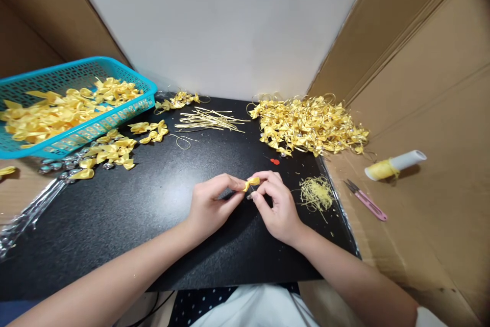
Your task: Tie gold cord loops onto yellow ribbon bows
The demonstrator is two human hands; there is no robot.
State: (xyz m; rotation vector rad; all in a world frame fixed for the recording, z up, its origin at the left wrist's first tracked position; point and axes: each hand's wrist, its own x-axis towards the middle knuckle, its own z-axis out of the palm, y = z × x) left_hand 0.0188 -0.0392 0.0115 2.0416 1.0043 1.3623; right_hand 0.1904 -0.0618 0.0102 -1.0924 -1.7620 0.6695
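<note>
My left hand [210, 204] and my right hand [277, 207] meet over the middle of the black table top [153, 215]. Both pinch one small yellow ribbon bow [251, 182] between thumb and fingertips. A thin piece under the bow, by my right fingers, is too small to make out. A small heap of yellow thread trimmings [317, 193] lies just right of my right hand.
A blue basket [82, 133] of yellow bows stands at the back left, with loose bows [115, 151] beside it. Gold strips [209, 120] lie at the back middle, a large pile of finished bows [310, 125] at the back right. Pink snips [365, 200] and a thread spool [394, 164] rest on the cardboard.
</note>
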